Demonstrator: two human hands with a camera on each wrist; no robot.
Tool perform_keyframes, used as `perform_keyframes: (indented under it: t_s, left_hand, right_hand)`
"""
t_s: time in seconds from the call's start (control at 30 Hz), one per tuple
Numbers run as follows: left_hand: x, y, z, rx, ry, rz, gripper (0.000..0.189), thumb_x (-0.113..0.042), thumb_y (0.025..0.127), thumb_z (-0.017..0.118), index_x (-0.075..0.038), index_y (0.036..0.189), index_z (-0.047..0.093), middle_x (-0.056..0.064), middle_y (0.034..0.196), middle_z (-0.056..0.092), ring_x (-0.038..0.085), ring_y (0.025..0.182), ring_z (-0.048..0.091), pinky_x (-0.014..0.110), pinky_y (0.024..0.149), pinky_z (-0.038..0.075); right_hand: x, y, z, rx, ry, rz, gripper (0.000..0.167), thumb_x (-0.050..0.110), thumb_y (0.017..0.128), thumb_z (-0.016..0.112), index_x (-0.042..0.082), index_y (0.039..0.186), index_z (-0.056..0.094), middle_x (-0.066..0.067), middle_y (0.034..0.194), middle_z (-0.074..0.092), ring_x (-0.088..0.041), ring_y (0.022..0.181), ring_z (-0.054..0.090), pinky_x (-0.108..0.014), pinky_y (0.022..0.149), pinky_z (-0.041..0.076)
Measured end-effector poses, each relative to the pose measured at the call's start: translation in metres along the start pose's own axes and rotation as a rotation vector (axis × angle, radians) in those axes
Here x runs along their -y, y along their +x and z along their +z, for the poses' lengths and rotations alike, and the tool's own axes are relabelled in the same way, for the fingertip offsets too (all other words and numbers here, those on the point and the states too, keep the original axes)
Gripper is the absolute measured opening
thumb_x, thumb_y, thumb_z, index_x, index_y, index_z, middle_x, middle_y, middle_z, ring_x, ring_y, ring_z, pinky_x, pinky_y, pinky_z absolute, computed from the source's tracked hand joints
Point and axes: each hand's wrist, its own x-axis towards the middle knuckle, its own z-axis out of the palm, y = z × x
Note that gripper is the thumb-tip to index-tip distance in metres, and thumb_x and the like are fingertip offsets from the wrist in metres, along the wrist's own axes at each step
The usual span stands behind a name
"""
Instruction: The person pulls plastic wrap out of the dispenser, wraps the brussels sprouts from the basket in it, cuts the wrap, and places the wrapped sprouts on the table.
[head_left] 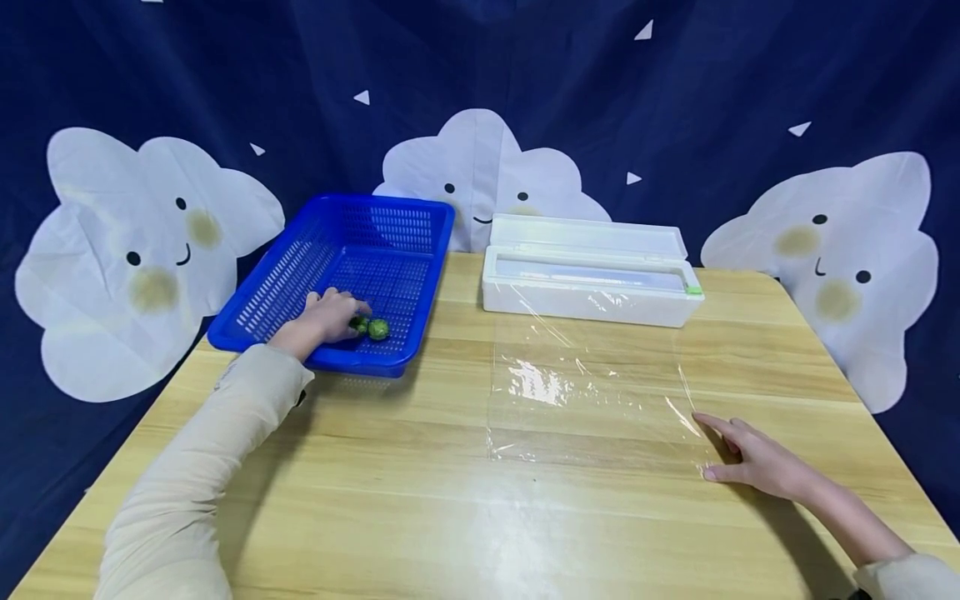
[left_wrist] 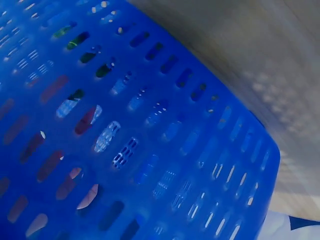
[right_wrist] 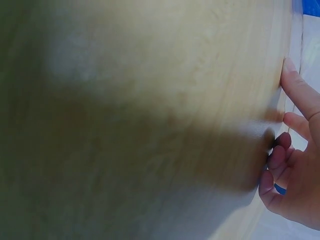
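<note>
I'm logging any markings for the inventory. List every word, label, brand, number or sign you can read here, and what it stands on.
No readable text in any view.
White wrap dispenser: no print visible; the small green tab at its right end bears nothing legible.
Blue basket: plain perforated plastic, no label.
Backdrop: only drawn cloud faces and white triangles, no letters or numbers.
Both wrist views: too blurred to show any markings.

A wooden table with a pale grain is seen. A blue basket is set at its far left, partly over the edge. A white box with its lid open is placed at the far middle, and a clear sheet of film is spread flat on the wood in front of it.
</note>
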Motion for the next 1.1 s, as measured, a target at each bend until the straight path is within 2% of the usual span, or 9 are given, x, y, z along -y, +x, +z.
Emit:
perform_keyframes:
  t_s: [0.1, 0.23, 0.5, 0.67, 0.83, 0.93, 1.1]
  left_hand:
    - [0.002, -0.003, -0.002, -0.039, -0.044, -0.004, 0.037, -0.009, 0.082, 0.064, -0.007, 0.118, 0.059, 0.020, 0.115, 0.056, 0.039, 0.103, 0.041, 0.055, 0.080, 0.026]
    - [0.003, -0.008, -0.005, -0.104, -0.119, -0.012, 0.036, -0.013, 0.082, 0.065, -0.007, 0.117, 0.059, 0.017, 0.106, 0.057, 0.038, 0.101, 0.042, 0.055, 0.079, 0.024]
    - [-0.006, -0.017, -0.017, -0.306, -0.290, 0.047, 0.036, -0.018, 0.082, 0.068, -0.008, 0.115, 0.060, 0.014, 0.100, 0.060, 0.033, 0.094, 0.044, 0.051, 0.074, 0.020]
    - [-0.022, -0.018, -0.021, -0.456, -0.363, 0.112, 0.033, -0.018, 0.080, 0.070, -0.010, 0.110, 0.062, 0.013, 0.098, 0.062, 0.028, 0.085, 0.045, 0.049, 0.074, 0.021]
    - [-0.042, -0.019, -0.024, -0.559, -0.456, 0.183, 0.030, -0.015, 0.078, 0.072, -0.009, 0.106, 0.063, 0.012, 0.097, 0.062, 0.026, 0.085, 0.046, 0.047, 0.076, 0.022]
    - [-0.056, -0.019, -0.026, -0.588, -0.505, 0.220, 0.031, -0.014, 0.076, 0.073, -0.008, 0.105, 0.063, 0.012, 0.096, 0.063, 0.026, 0.086, 0.047, 0.046, 0.078, 0.023]
    - [-0.082, -0.021, -0.029, -0.581, -0.504, 0.287, 0.033, -0.016, 0.075, 0.075, -0.010, 0.105, 0.064, 0.008, 0.096, 0.063, 0.026, 0.086, 0.048, 0.043, 0.077, 0.025]
  right_hand:
    - [0.000, 0.001, 0.000, 0.002, 0.001, 0.001, 0.071, 0.020, 0.074, 0.074, -0.006, 0.130, 0.040, 0.000, 0.075, 0.034, -0.002, 0.068, 0.028, -0.021, 0.055, 0.024]
    - [0.001, 0.001, 0.000, 0.014, 0.015, 0.011, 0.071, 0.020, 0.074, 0.074, -0.007, 0.130, 0.040, 0.000, 0.075, 0.034, -0.002, 0.068, 0.028, -0.021, 0.056, 0.024]
    - [0.000, 0.000, -0.002, 0.023, 0.012, 0.013, 0.070, 0.021, 0.074, 0.073, -0.008, 0.129, 0.040, 0.000, 0.075, 0.034, -0.002, 0.067, 0.028, -0.022, 0.055, 0.023]
    - [0.001, 0.001, -0.004, 0.037, 0.016, 0.021, 0.071, 0.021, 0.076, 0.072, -0.008, 0.130, 0.039, -0.001, 0.075, 0.034, -0.003, 0.067, 0.028, -0.022, 0.055, 0.024]
    - [0.005, 0.000, -0.006, 0.050, 0.016, 0.044, 0.071, 0.024, 0.076, 0.072, -0.007, 0.131, 0.039, -0.001, 0.075, 0.034, -0.003, 0.067, 0.028, -0.022, 0.055, 0.024]
    - [0.006, 0.000, -0.006, 0.052, 0.016, 0.042, 0.071, 0.025, 0.077, 0.072, -0.007, 0.131, 0.039, -0.001, 0.075, 0.034, -0.003, 0.067, 0.029, -0.022, 0.055, 0.024]
    - [0.006, -0.001, -0.006, 0.057, 0.023, 0.044, 0.072, 0.025, 0.077, 0.071, -0.007, 0.132, 0.038, -0.001, 0.076, 0.034, -0.003, 0.068, 0.029, -0.022, 0.055, 0.024]
